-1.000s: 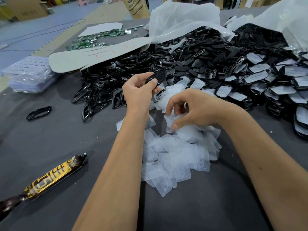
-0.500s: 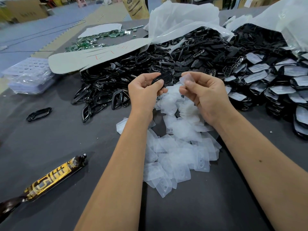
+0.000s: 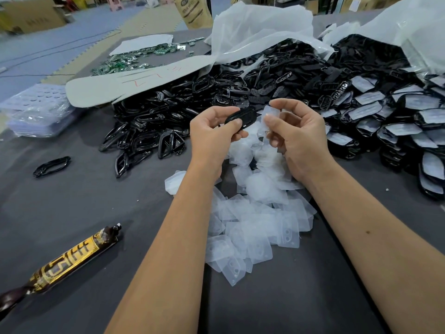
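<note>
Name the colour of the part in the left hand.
The part is black; the head view shows it.

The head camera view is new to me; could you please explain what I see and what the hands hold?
There is no machine: a camera worn on a person's head looks down at their two bare hands over a grey table. The left hand grips a black plastic part; the right hand pinches a small clear pouch beside it. Below the hands lies a pile of clear pouches, behind them a heap of black parts, and to the right what look like bagged parts.
</note>
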`<state>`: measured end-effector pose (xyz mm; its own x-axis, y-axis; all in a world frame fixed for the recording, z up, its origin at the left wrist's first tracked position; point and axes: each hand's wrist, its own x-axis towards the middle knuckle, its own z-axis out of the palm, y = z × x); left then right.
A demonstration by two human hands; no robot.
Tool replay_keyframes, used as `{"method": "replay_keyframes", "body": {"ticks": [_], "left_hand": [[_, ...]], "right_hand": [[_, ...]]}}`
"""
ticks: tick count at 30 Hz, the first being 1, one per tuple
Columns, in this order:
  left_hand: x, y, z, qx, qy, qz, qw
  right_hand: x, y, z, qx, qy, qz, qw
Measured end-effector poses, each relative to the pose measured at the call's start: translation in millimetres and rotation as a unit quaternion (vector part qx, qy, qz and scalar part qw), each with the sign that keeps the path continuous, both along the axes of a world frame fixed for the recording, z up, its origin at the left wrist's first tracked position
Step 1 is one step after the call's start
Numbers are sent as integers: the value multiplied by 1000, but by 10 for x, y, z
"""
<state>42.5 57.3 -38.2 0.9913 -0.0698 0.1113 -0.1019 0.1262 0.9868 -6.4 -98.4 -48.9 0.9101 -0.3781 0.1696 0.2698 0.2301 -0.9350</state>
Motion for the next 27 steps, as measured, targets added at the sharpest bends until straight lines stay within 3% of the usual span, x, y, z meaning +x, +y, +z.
{"method": "replay_keyframes", "body": {"ticks": [6, 11, 21, 27], "left_hand": [[-12, 0, -7, -2, 10, -14, 1000], [-12, -15, -10, 4, 9, -12, 1000], [-17, -12, -12, 4, 10, -12, 1000], [-34, -29, -5, 3, 5, -12, 1000]], "right_hand": [[13, 26, -7, -48, 24, -10, 999], [-3, 45, 12, -15, -9, 16, 1000], [21, 52, 2, -16, 7, 1, 1000], [-14, 52, -4, -108, -25, -48, 993]]}}
